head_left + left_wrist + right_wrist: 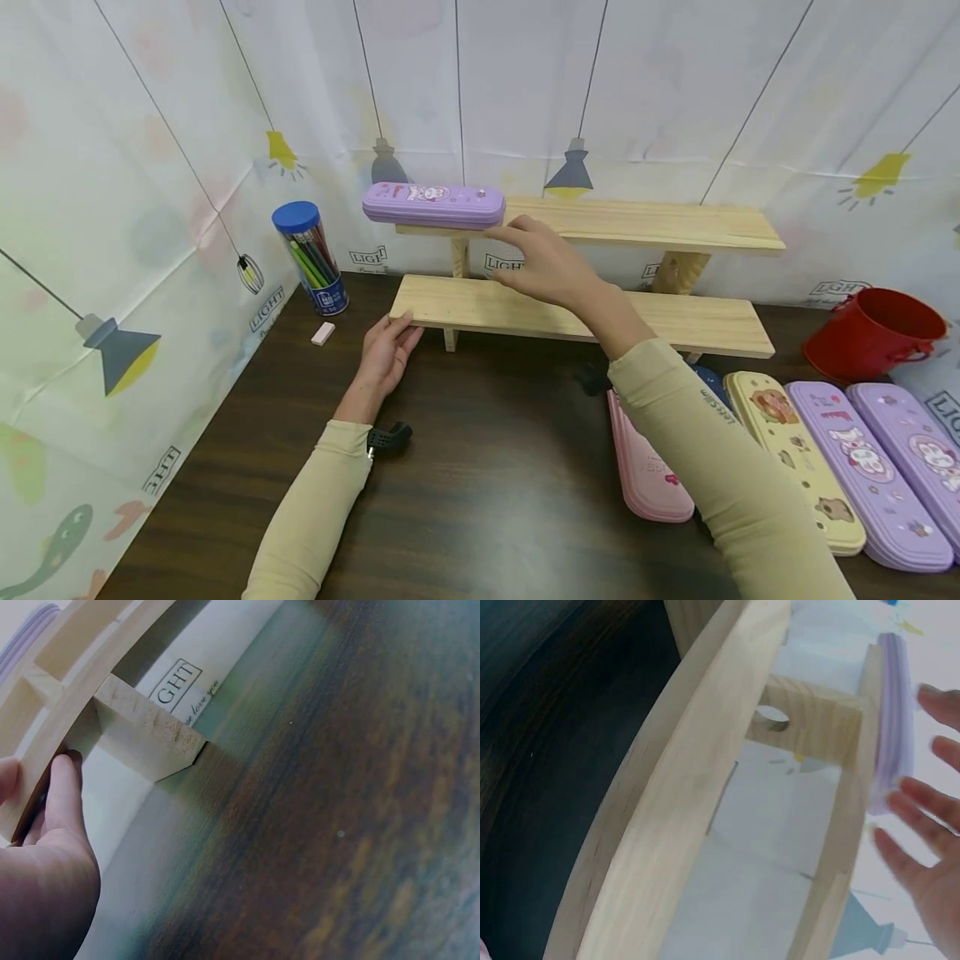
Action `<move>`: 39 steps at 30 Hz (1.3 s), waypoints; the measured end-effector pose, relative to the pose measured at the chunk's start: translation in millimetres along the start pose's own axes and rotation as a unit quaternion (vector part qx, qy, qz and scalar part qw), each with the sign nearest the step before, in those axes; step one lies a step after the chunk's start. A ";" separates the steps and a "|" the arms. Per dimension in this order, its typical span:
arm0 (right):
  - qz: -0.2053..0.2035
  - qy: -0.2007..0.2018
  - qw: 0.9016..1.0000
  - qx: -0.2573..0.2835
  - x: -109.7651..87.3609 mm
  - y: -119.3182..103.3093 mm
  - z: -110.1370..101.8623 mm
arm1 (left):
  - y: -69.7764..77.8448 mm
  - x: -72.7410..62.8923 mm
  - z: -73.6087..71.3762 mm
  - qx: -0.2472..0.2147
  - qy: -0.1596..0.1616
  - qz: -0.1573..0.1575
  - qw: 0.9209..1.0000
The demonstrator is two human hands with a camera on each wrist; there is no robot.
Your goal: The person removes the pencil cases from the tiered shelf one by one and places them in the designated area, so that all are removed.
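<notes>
A two-tier wooden shelf (510, 308) stands against the back wall. My left hand (385, 360) holds the left end of its lower board, thumb on top and fingers underneath, as the left wrist view also shows. On the left end of the upper board lies a purple pencil case (435, 208) with a cartoon print, jutting past the board's end. My right hand (543, 262) is beside the case's right end, in front of the upper board. In the right wrist view its fingers (926, 799) are spread and loosely bent, with nothing between them and the thumb.
Several pencil cases, pink (648, 467), yellow (795, 467), purple (873, 475) and dark blue, lie at the right, partly behind my right arm. A red bucket (862, 333) stands behind them. Left of the shelf are a blue-lidded pencil tub (311, 258) and an eraser (323, 334).
</notes>
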State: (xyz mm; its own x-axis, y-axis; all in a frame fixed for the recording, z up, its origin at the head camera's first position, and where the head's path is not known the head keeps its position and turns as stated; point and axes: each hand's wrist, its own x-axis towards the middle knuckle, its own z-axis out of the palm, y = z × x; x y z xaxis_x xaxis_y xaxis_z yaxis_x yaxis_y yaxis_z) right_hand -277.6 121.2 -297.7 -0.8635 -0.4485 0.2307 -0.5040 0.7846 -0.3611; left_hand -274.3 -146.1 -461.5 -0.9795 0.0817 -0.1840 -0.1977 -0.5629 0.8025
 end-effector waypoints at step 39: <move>0.016 0.025 0.987 -0.160 81.7 -27.8 12.4 | 6.0 -1.8 -15.7 0.027 -0.003 0.029 0.999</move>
State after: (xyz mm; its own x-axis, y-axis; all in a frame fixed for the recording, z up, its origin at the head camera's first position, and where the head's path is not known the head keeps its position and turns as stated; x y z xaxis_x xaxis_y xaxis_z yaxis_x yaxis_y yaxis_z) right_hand -334.4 57.4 -280.1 -0.8730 -0.4054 0.2711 -0.4373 0.8968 -0.0674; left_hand -273.1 -162.5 -465.2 -0.9895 0.0547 -0.1339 -0.1426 -0.5215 0.8413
